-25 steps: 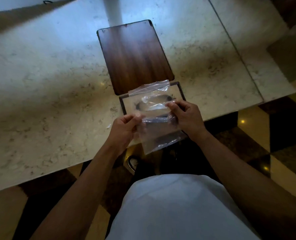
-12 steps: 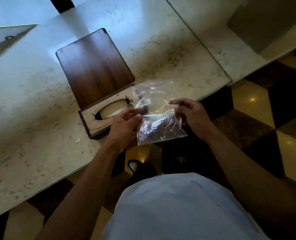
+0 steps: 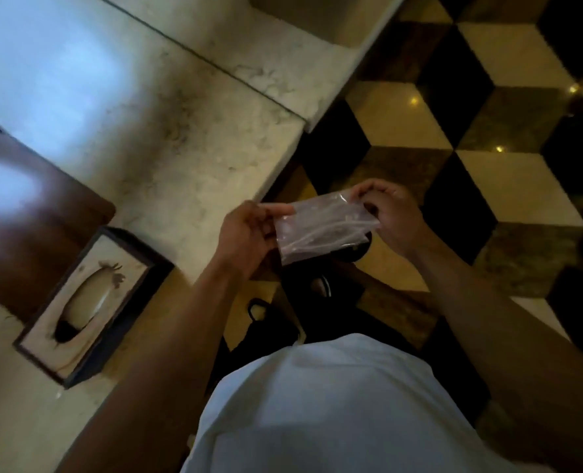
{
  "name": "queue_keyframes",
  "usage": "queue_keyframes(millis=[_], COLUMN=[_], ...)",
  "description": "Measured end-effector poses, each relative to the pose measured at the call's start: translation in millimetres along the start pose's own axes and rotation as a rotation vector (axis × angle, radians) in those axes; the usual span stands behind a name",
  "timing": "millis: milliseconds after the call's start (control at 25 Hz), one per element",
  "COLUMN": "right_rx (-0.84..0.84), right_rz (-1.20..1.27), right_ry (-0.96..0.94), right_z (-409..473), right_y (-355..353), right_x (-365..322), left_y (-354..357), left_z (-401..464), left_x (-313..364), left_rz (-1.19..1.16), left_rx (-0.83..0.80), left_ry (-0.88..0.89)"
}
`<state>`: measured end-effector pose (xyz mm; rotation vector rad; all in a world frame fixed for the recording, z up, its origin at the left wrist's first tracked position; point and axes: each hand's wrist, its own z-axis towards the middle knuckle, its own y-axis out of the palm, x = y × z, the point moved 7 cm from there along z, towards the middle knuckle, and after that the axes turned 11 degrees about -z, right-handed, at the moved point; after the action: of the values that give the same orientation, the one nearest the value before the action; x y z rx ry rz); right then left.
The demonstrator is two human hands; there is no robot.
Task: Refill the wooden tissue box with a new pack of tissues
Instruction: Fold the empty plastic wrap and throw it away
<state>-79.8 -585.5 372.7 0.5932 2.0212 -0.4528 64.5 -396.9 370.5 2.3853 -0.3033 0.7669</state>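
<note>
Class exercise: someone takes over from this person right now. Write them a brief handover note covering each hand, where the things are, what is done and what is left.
Left hand: pinching the left edge of the clear, crumpled, empty-looking plastic wrapper.
Right hand: pinching its upper right corner, over the chequered floor.
Things: dark wooden tissue box with oval slot sits at the marble counter's edge; flat brown wooden panel lies beside it.
Done: cannot tell whether it is refilled.
Left: discard wrapper; check box.
</note>
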Motion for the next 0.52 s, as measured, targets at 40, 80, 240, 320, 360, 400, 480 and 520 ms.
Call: queue_keyframes(millis=[40, 80, 240, 320, 360, 400, 480, 520], right_rx=[0.035, 0.075, 0.131, 0.166, 0.19, 0.223, 0.289, 0.316], right_rz=[0.057, 0.129, 0.311, 0.328, 0.291, 0.242, 0.151, 0.121], right_ry=[0.029, 0.06, 0.145, 0.26, 0.325, 0.394, 0.515, 0.566], right_z=[-0.9, -1.1, -1.1, 10.3, 17.5, 27.0, 50.1, 61.9], right_y=[-12.2, -26.9, -64.3, -71.4, -72.3, -73.5, -78.8, -82.7], right_x=[7.9, 18.5, 73.1, 114.2, 133.3, 154.8, 198.3, 223.0], left_y=[11.1, 23.9, 53.0, 57.2, 56.3, 52.3, 41.6, 35.5], left_z=[11.9, 25.3, 75.7, 100.9, 113.9, 131.2, 173.7, 196.8], left_x=[-5.0, -10.6, -44.2, -66.0, -75.7, -86.9, -112.3, -128.1], left_rz=[0.044, 0.116, 0.487, 0.539, 0.54, 0.541, 0.54, 0.561], left_rx=[-0.04, -0.069, -0.147, -0.169, -0.15, -0.103, 0.023, 0.08], left_ry=[-0.033, -0.055, -0.053, -0.062, -0.061, -0.067, -0.102, -0.139])
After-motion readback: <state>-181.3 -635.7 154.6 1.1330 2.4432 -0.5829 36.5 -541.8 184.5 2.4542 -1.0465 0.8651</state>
